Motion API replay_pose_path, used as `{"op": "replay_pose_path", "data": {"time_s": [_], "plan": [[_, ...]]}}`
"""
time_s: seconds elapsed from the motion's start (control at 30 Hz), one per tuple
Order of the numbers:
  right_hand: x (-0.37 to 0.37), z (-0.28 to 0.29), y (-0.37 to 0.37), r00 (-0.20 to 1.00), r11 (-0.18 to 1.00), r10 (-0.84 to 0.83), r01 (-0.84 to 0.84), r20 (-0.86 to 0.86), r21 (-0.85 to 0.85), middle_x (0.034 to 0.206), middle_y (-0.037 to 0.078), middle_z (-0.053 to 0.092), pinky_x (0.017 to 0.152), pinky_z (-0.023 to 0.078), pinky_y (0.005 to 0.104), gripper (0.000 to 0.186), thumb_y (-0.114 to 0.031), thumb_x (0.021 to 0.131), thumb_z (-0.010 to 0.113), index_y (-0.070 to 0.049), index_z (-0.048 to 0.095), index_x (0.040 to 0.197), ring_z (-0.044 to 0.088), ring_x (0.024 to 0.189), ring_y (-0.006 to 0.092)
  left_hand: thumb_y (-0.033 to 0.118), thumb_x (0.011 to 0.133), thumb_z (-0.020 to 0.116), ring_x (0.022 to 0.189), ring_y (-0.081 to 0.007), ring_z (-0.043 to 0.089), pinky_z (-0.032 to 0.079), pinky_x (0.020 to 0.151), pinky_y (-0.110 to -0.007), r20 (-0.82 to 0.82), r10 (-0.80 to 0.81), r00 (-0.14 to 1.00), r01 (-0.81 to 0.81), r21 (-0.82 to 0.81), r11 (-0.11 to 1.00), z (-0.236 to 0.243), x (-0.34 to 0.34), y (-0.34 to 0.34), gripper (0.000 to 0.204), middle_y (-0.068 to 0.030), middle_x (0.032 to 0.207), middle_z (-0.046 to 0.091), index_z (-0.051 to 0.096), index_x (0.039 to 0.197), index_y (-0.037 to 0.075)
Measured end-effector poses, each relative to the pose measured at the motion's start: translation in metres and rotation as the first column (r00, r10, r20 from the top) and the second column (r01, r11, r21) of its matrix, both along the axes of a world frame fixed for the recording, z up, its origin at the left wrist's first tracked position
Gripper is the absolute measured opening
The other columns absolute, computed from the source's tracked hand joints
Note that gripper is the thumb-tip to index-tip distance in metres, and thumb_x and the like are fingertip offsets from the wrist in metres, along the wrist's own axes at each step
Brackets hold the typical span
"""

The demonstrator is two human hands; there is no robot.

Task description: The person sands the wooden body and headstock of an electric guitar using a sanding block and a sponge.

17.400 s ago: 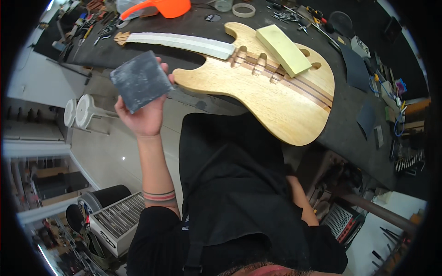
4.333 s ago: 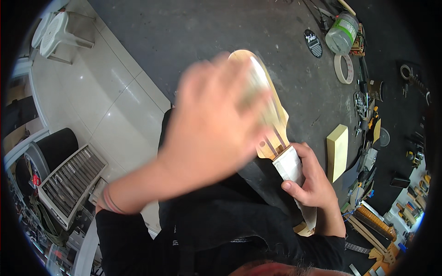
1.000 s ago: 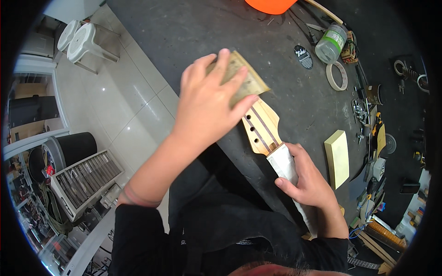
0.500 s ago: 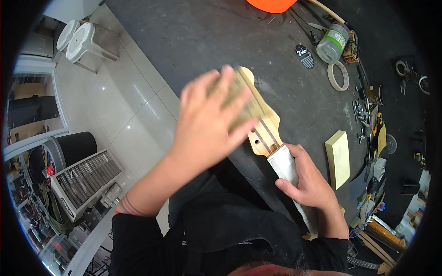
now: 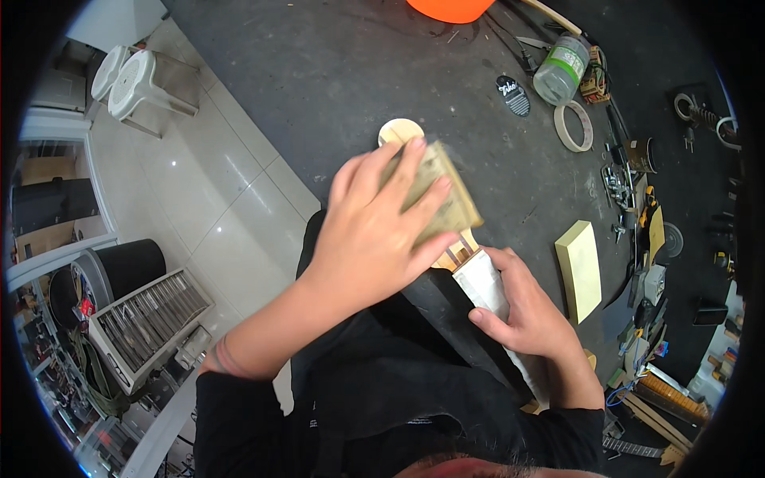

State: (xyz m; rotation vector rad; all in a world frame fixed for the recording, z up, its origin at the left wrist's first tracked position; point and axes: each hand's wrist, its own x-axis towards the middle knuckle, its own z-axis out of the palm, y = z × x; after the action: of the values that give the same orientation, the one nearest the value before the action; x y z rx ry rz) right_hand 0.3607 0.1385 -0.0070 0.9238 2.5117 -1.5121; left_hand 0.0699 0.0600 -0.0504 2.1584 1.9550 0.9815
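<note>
My left hand (image 5: 374, 215) is closed over a sanding block (image 5: 450, 203) with a worn, sandpaper-like wrap, its fingers spread across the top. Beneath the block lies a pale wooden guitar neck (image 5: 401, 131); its rounded headstock tip shows past my fingers, and most of the headstock is hidden. Dark stripes run along the wood near the neck's covered part. My right hand (image 5: 530, 307) grips the neck just below the headstock, over a white wrapping (image 5: 483, 287), thumb on the near side and fingers round the far side.
On the dark bench, a pale yellow block (image 5: 579, 271) stands right of my right hand. Farther off are a masking tape roll (image 5: 574, 127), a clear jar (image 5: 561, 70), a dark oval card (image 5: 513, 95) and an orange object (image 5: 451, 6). Assorted tools line the right side.
The sanding block and my left hand have shifted right and nearer along the headstock, uncovering its tip and hiding the peg holes. My right hand keeps its grip.
</note>
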Motion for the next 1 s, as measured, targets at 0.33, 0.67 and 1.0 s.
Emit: {"op": "replay_pose_path", "data": {"time_s": [0.33,0.67,1.0], "plan": [[-0.003,0.006,-0.002,1.0,0.999,0.006,-0.006,-0.005,0.033,0.144,0.026,0.061,0.118,0.05,0.0496,0.086,-0.027,0.1,0.084,0.005,0.043,0.169,0.063,0.132,0.0433,0.043,0.093,0.093,0.147,-0.0465,0.059,0.046,0.123,-0.061,-0.046,0.027,0.999,-0.028,-0.039,0.999,0.001,-0.014,0.003,0.058,-0.0218,0.172,0.063,0.085,0.143,0.012],[-0.005,0.006,0.001,0.999,0.999,0.032,-0.031,-0.024,0.04,0.143,0.028,0.062,0.119,0.051,0.0516,0.083,-0.025,0.101,0.084,0.005,0.045,0.168,0.064,0.132,0.0463,0.041,0.097,0.091,0.148,-0.0471,0.059,0.048,0.122,-0.061,-0.098,0.034,0.995,-0.038,-0.037,0.999,0.002,-0.02,-0.002,0.052,-0.0224,0.172,0.063,0.086,0.14,0.012],[0.002,-0.004,0.003,0.995,0.991,0.087,-0.081,-0.052,0.102,0.147,0.027,0.06,0.12,0.049,0.0504,0.092,-0.034,0.102,0.085,0.006,0.04,0.171,0.062,0.134,0.0446,0.042,0.097,0.09,0.149,-0.0468,0.06,0.047,0.124,-0.06,-0.154,0.107,0.982,-0.114,-0.037,0.993,0.0,-0.03,0.003,0.056,-0.0227,0.172,0.064,0.085,0.144,0.012]]}}
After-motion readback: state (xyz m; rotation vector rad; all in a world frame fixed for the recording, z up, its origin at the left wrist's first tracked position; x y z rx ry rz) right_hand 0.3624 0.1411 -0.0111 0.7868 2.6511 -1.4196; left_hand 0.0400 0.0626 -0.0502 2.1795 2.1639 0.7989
